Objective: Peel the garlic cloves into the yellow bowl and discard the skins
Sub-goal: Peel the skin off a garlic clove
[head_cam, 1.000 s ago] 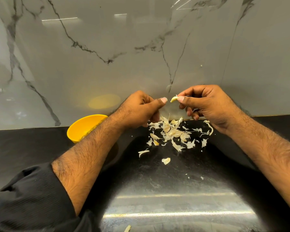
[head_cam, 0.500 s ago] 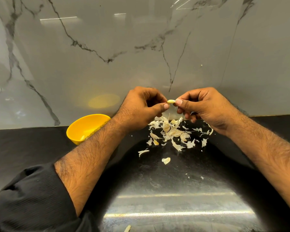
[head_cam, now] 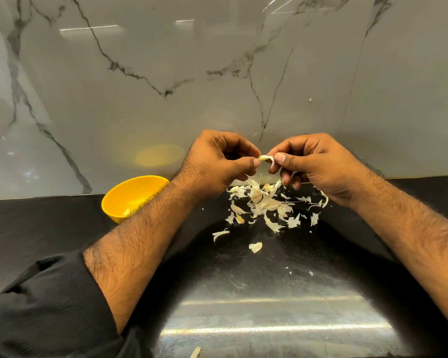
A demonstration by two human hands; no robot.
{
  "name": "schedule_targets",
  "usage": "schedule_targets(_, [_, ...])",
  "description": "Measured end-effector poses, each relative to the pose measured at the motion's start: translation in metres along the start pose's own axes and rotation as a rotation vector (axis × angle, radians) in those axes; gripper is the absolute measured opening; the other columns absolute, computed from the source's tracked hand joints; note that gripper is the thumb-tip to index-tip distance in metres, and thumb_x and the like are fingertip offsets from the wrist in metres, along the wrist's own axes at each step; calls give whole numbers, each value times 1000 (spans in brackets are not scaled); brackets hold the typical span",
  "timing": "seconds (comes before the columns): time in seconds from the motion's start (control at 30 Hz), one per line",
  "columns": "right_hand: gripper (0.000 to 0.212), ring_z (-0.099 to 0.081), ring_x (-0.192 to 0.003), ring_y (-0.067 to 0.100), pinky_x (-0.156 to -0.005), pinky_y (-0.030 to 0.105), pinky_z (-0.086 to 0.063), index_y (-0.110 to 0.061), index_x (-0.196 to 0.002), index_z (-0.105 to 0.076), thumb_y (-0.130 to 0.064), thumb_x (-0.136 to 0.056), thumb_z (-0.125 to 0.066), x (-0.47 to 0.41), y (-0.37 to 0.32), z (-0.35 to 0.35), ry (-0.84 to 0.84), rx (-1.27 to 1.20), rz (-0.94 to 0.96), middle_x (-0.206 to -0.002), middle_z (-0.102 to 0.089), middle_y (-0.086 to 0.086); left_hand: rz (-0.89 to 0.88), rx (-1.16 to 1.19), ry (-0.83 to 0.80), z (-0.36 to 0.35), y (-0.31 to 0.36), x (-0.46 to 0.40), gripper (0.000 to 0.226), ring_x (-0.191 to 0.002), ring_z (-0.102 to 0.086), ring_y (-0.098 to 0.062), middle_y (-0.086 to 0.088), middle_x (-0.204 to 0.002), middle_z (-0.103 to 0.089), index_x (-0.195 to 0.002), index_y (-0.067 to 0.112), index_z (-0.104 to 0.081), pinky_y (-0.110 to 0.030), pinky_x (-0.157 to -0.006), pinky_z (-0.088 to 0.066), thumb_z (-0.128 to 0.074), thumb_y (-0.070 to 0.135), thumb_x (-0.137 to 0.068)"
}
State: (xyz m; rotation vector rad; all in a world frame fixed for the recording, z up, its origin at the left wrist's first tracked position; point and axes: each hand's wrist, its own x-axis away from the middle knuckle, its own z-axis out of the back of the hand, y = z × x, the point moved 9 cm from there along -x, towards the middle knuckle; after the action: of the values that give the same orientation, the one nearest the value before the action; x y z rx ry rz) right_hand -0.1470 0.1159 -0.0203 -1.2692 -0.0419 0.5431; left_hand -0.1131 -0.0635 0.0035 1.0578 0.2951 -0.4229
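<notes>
A garlic clove (head_cam: 263, 158) is pinched above the black countertop (head_cam: 243, 280) between the left hand (head_cam: 217, 164) and the right hand (head_cam: 318, 164). A second ago it was held by the right hand alone, the left thumb lying just short of it; since then the left thumb and fingers have been closed on its left end, and a thin curl of skin (head_cam: 272, 162) is now seen lifted at the right thumb. From this it is judged that the skin is being stripped and that the clove is not yet ready to be dropped.

The yellow bowl (head_cam: 119, 200) stands at about nine o'clock from the hands, against the wall and partly hidden by the left forearm; pale pieces, probably peeled cloves, can be made out inside. The pile of skins (head_cam: 264, 202) lies at six o'clock, directly beneath the hands, undiscarded.

The clove is pale, smooth and slightly curved. The skins are papery, off-white, torn into ragged curled flakes, with one loose scrap (head_cam: 255, 247) nearer the body. The bowl is round, glossy and probably plastic. The countertop is dark and reflective, and the marble backsplash (head_cam: 166, 73) is polished grey with dark veins.
</notes>
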Motion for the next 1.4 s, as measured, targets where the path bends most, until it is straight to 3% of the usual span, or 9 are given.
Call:
schedule_targets(0.07, [22,-69,-81,21,-58,32,-54,-11,-120,-74,-7,-103,-60,0,0,-2,-11,-15,-15,-106,-77,9,-1,-17,47,4,-1,0,10,-79,-80,-18,-5,-85,-80,-101,7,-79,-37,-76,-68,-81,7,-91])
schedule_targets(0.17, [40,-70,-85,20,-60,33,-55,-16,-116,-76,-46,-92,-67,1,-5,-3,19,59,8,-102,-78,3,-34,-67,77,8,1,0,8,-76,-78,-19,-3,-82,-80,-98,9,-80,-39,-76,-68,-83,9,-90])
schedule_targets(0.23, [47,-72,-79,18,-59,31,-56,-21,-106,-79,-60,-85,-66,3,-12,-4,46,178,56,-95,-79,0,-76,-124,69,6,6,1,6,-74,-77,-16,-1,-80,-79,-96,11,-81,-38,-74,-67,-83,11,-90])
schedule_targets(0.4, [14,-69,-63,7,-60,27,-58,-25,-94,-79,-38,-94,-73,4,-18,-3,125,291,123,-79,-77,-4,-141,-161,76,-1,15,3,5,-71,-76,-9,5,-78,-78,-94,11,-83,-26,-69,-64,-83,12,-90])
schedule_targets(0.6, [24,-67,-60,14,-57,35,-58,-13,-92,-75,-36,-97,-69,3,-11,-8,139,186,87,-76,-75,5,-199,-234,135,-5,22,7,4,-68,-73,-4,9,-77,-76,-92,14,-83,-20,-64,-61,-81,12,-88])
schedule_targets(0.73, [18,-65,-60,15,-58,40,-60,-19,-88,-74,-34,-97,-71,6,-16,-4,208,236,139,-72,-72,2,-220,-229,147,-6,25,7,5,-68,-73,-7,9,-77,-75,-94,15,-83,-18,-63,-59,-80,13,-90])
schedule_targets(0.83, [18,-60,-60,11,-60,35,-53,-24,-84,-73,-31,-100,-69,8,-20,-3,273,275,187,-68,-68,-1,-220,-151,161,-6,25,8,6,-70,-74,-9,6,-79,-78,-96,13,-83,-20,-65,-60,-80,11,-91])
schedule_targets(1.1, [25,-50,-53,23,-45,29,-43,-7,-80,-75,-19,-101,-67,9,-11,-5,218,-121,67,-64,-62,12,-184,8,113,-5,17,6,7,-78,-78,-21,-1,-85,-80,-99,9,-82,-46,-75,-67,-81,8,-92])
schedule_targets(1.4, [23,-47,-56,19,-48,30,-39,-12,-71,-74,-27,-88,-70,8,-2,-11,99,-290,-52,-62,-57,8,-111,189,60,-8,11,6,11,-80,-79,-30,-12,-87,-80,-101,0,-80,-46,-78,-67,-82,4,-91])
